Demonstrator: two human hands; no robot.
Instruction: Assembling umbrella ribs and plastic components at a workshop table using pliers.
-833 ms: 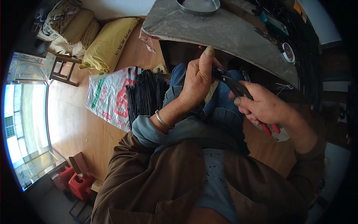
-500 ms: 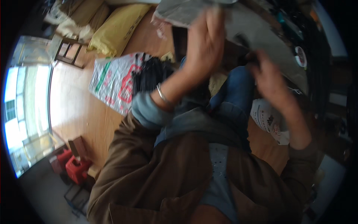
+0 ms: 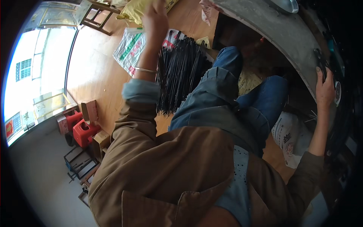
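Observation:
My left hand (image 3: 155,24) is raised over the wood floor, between the yellow sack and the heap of thin black rods. Motion smears its fingers, so whether it holds anything is unclear. The heap of black rods (image 3: 181,72) lies beside my left knee, on a white printed plastic sheet (image 3: 130,49). At the right, my right hand (image 3: 325,87) rests at the edge of the grey worktop (image 3: 272,32), its fingers closed round a small dark hand tool (image 3: 320,58). The tool's exact kind is hard to make out.
A yellow sack (image 3: 138,9) lies at the far left near a wooden stool frame (image 3: 98,17). Red plastic stools (image 3: 84,132) and boxes stand at left. A white printed bag (image 3: 289,138) sits right of my legs. A metal bowl (image 3: 287,5) stands on the worktop.
My hands have moved apart: the left swung leftward over the floor, the right went out to the worktop's right side with the dark tool. The view has shifted, showing more of the black rods.

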